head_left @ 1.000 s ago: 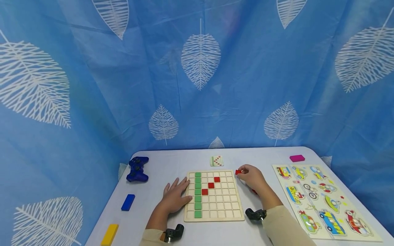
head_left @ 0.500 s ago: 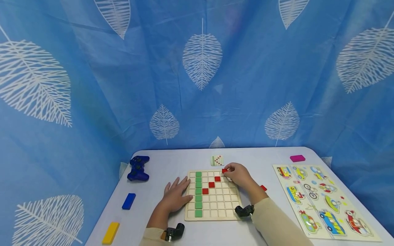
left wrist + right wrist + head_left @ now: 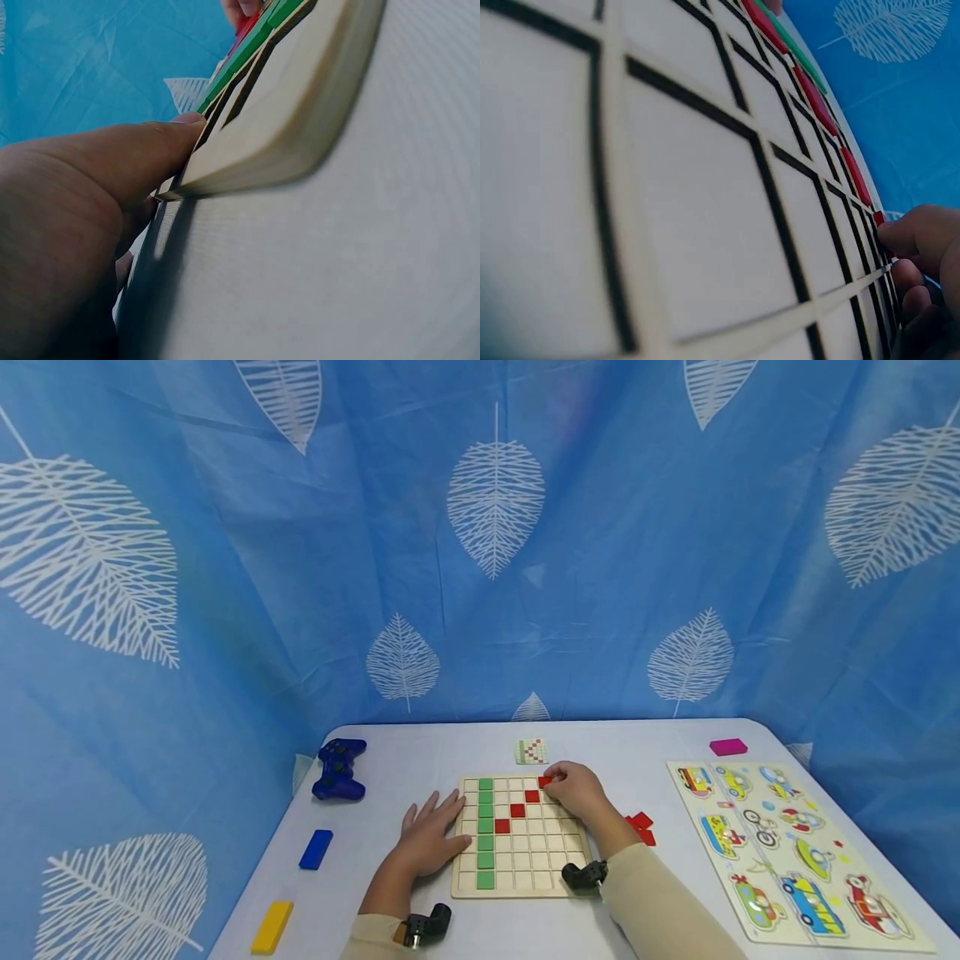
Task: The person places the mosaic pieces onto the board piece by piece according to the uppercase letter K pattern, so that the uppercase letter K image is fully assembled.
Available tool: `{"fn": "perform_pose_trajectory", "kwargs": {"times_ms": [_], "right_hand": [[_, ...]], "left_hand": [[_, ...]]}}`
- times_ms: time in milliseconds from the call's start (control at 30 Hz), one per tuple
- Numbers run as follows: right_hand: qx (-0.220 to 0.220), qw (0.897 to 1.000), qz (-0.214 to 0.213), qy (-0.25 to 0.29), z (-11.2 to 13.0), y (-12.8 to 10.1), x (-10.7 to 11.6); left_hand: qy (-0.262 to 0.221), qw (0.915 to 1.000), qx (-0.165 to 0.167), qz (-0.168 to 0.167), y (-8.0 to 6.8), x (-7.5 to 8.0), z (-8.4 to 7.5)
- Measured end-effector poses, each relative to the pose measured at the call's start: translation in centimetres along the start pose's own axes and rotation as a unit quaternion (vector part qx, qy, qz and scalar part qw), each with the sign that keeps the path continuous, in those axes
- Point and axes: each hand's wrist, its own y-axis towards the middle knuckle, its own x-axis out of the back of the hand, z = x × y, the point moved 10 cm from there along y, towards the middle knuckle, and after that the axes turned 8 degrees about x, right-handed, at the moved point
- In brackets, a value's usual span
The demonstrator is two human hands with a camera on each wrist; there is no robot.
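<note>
A wooden grid board lies in the middle of the white table, with a column of green square tiles near its left side. Red tiles step up diagonally to the right from that column. At the top row, my right hand pinches another red tile at a cell; in the right wrist view the thumb presses at its edge. My left hand rests with fingers spread on the board's left edge, and its thumb lies on the frame in the left wrist view.
Loose red tiles lie right of the board. A small pattern card sits behind it. To the right are a vehicle puzzle board and a magenta block. On the left are a game controller, blue block and yellow block.
My right hand has carried the red tile left from beside the board to the top row, uncovering the loose red tiles. The left hand has stayed on the board's edge.
</note>
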Motion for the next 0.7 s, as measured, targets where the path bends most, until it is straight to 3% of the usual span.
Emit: {"fn": "perform_pose_trajectory", "kwargs": {"times_ms": [700], "right_hand": [[-0.013,1.0,-0.013,-0.003,-0.27,-0.46,0.0]], "left_hand": [[0.006,1.0,0.001,-0.002,0.07,-0.13,0.07]]}}
